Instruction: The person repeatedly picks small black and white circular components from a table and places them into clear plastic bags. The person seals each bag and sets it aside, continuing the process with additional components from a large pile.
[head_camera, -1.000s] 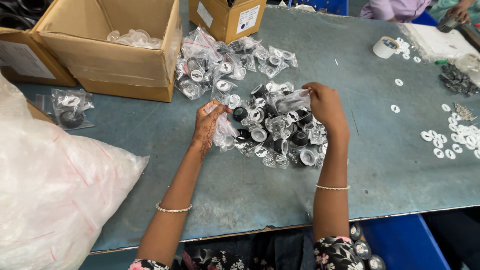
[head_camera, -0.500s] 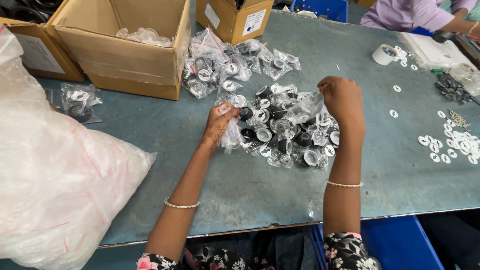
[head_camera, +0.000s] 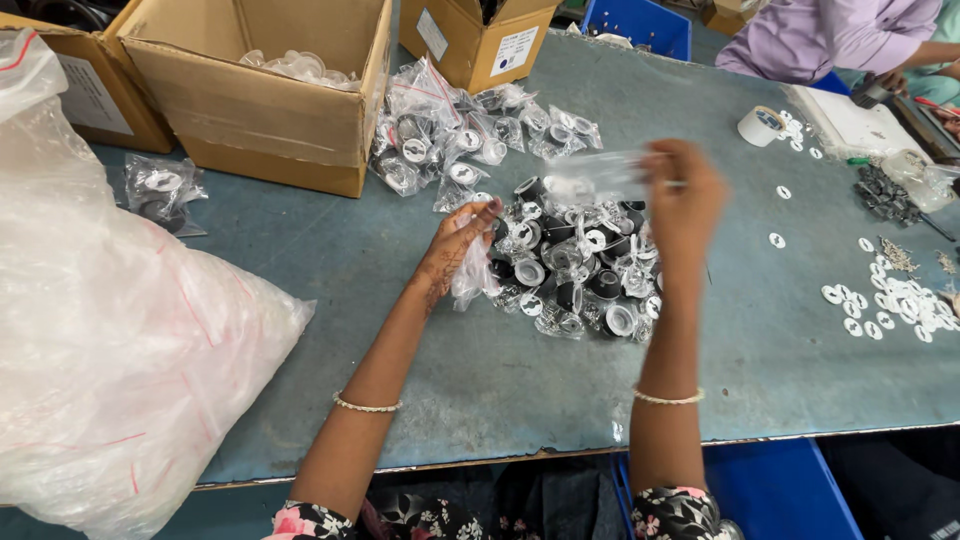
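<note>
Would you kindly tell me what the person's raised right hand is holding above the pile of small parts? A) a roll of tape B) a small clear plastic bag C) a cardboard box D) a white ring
B: the right hand is lifted over the pile of small black and white parts and pinches a small clear plastic bag, blurred but see-through.

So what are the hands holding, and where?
The right hand pinches a clear little bag by its end, lifted above the pile of bagged parts. The left hand grips another small bag at its top.
</note>
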